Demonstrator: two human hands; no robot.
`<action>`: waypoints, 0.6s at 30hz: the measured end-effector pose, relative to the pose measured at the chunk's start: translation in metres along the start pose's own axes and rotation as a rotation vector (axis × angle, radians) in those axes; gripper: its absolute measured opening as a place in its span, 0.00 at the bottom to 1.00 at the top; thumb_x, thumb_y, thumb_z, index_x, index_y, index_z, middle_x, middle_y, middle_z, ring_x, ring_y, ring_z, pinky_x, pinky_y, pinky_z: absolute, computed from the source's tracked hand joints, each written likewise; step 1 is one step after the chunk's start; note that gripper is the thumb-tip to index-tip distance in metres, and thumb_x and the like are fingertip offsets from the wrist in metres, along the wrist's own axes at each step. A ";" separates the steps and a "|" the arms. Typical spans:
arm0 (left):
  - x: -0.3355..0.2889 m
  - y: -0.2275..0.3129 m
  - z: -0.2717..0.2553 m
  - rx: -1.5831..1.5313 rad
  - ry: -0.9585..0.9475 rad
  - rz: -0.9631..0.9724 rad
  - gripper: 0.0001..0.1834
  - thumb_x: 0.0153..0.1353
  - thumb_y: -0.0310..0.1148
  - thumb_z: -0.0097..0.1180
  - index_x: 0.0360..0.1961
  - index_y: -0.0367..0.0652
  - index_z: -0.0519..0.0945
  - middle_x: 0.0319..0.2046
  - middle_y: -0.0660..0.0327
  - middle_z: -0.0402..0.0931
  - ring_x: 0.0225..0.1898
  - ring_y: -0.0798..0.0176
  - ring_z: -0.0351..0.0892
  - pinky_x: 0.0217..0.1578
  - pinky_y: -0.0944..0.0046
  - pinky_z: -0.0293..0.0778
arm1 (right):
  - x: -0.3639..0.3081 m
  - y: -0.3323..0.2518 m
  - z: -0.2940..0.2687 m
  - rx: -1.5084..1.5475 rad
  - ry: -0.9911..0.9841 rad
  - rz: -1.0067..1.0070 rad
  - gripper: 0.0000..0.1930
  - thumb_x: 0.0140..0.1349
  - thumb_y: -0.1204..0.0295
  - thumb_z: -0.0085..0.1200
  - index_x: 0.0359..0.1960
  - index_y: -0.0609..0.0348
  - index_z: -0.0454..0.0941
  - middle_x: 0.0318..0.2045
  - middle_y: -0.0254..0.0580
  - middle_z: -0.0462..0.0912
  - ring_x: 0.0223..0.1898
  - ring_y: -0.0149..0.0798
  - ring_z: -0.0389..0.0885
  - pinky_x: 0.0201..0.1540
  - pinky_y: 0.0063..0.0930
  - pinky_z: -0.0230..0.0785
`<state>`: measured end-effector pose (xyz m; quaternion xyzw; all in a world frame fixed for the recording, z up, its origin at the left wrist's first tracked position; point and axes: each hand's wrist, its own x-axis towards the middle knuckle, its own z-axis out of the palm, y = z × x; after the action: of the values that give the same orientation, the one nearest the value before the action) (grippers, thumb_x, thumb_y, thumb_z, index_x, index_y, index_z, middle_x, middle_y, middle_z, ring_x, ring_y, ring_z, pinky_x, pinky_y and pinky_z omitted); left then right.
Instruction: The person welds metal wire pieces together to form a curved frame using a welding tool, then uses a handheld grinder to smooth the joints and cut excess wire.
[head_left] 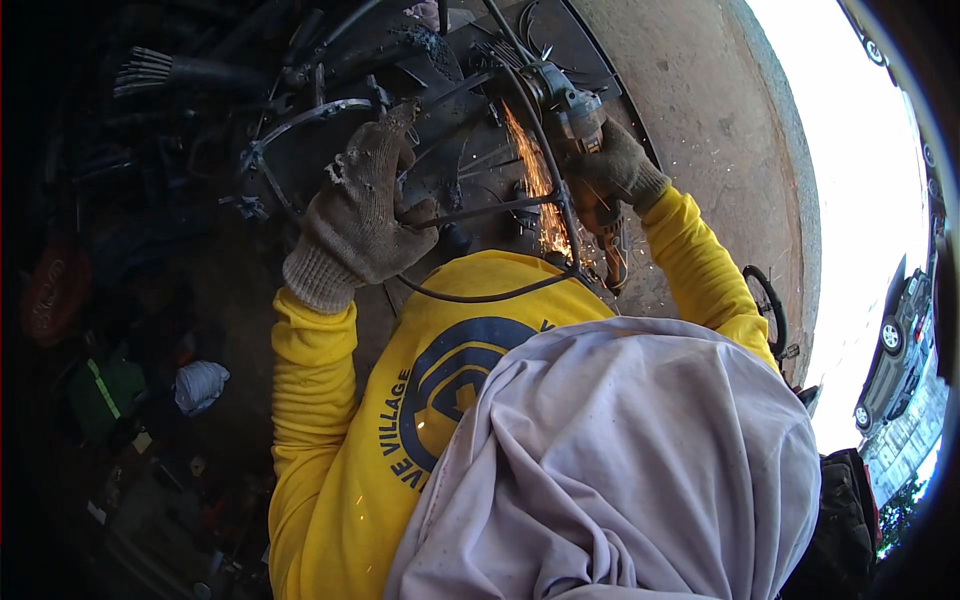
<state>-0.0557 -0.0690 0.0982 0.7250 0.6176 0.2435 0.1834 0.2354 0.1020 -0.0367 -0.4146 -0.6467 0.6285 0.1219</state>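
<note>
My right hand (625, 165), in a grey-brown knit glove, is closed round an angle grinder (578, 112). Orange sparks (535, 175) stream down from the grinder, which is up against a frame of bent dark metal rod (548, 150). The exact contact spot is hidden. My left hand (365, 215), in a matching worn glove, has its thumb against a crossbar of that frame and its fingers partly curled at the left end of the bar. Its grip is partly hidden by the glove. Both forearms wear yellow sleeves.
A dark worktable (590, 45) bears metal rods and scraps. Curved metal pieces (330, 105) lie beyond my left hand. A dark and orange tool (614, 262) is below my right hand. Pale cloth (620, 450) fills the lower middle. A bicycle wheel (765, 310) and parked car (898, 345) stand right.
</note>
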 end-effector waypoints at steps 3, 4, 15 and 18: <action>0.001 0.002 0.001 -0.011 0.010 0.004 0.49 0.45 0.22 0.65 0.72 0.37 0.60 0.44 0.57 0.72 0.27 0.65 0.72 0.28 0.66 0.75 | -0.001 -0.002 0.001 -0.028 0.013 0.005 0.34 0.51 0.65 0.73 0.60 0.55 0.74 0.49 0.39 0.83 0.49 0.36 0.81 0.56 0.34 0.75; 0.001 0.003 0.001 -0.021 0.009 -0.009 0.49 0.45 0.22 0.65 0.72 0.37 0.60 0.44 0.57 0.72 0.27 0.65 0.72 0.28 0.65 0.74 | -0.001 -0.002 0.002 -0.055 0.031 0.010 0.33 0.51 0.65 0.73 0.60 0.54 0.74 0.49 0.38 0.83 0.48 0.36 0.81 0.56 0.34 0.75; 0.003 0.004 0.000 0.006 -0.003 -0.052 0.48 0.46 0.23 0.65 0.72 0.37 0.61 0.45 0.57 0.72 0.27 0.63 0.71 0.29 0.65 0.74 | 0.002 0.040 0.001 0.004 0.007 -0.029 0.34 0.52 0.65 0.73 0.61 0.54 0.74 0.52 0.40 0.83 0.51 0.36 0.81 0.57 0.34 0.74; 0.002 0.004 -0.001 0.013 0.004 -0.039 0.47 0.47 0.24 0.65 0.71 0.37 0.61 0.45 0.57 0.72 0.27 0.64 0.71 0.29 0.65 0.75 | 0.003 0.029 0.001 -0.031 -0.004 0.022 0.33 0.52 0.65 0.73 0.61 0.54 0.74 0.51 0.40 0.84 0.51 0.37 0.81 0.57 0.35 0.74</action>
<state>-0.0531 -0.0675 0.1011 0.7136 0.6336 0.2373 0.1820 0.2440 0.0990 -0.0643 -0.4225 -0.6520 0.6204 0.1073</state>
